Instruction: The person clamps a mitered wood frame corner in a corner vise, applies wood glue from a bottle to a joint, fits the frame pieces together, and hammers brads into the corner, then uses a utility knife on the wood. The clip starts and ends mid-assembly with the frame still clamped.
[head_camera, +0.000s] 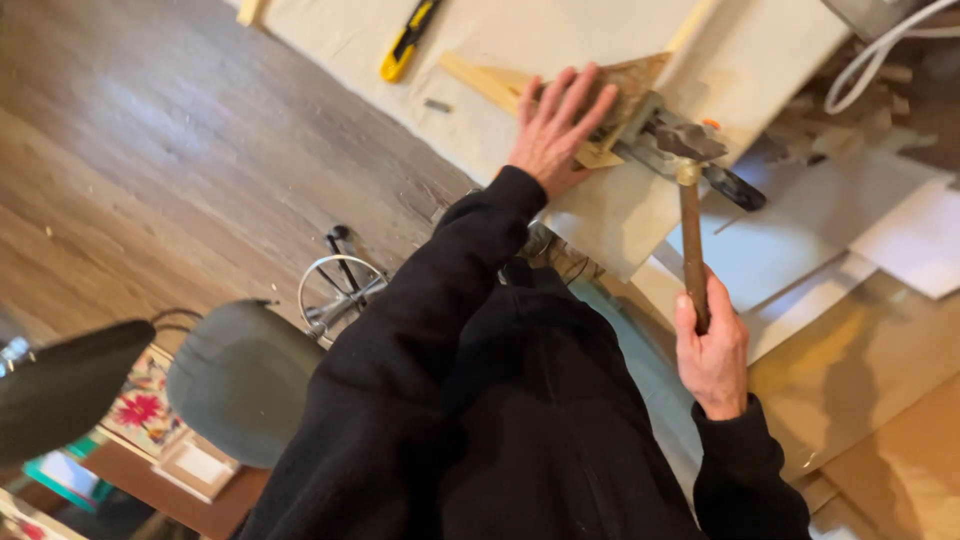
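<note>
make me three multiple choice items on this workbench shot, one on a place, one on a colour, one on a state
1. Where does the utility knife lie?
A. on the bench's pale board, beyond the left hand
B. on the floor
C. in the right hand

2. What colour is the utility knife?
A. red and white
B. yellow and black
C. all green

3. How is the hammer held?
A. lying loose on the bench
B. gripped at the handle by the right hand
C. gripped by both hands

Answers:
1 A, it rests on the pale board past the left hand.
2 B, its body is yellow with black parts.
3 B, the right hand wraps the wooden handle while the left presses flat on the wooden piece.
</note>
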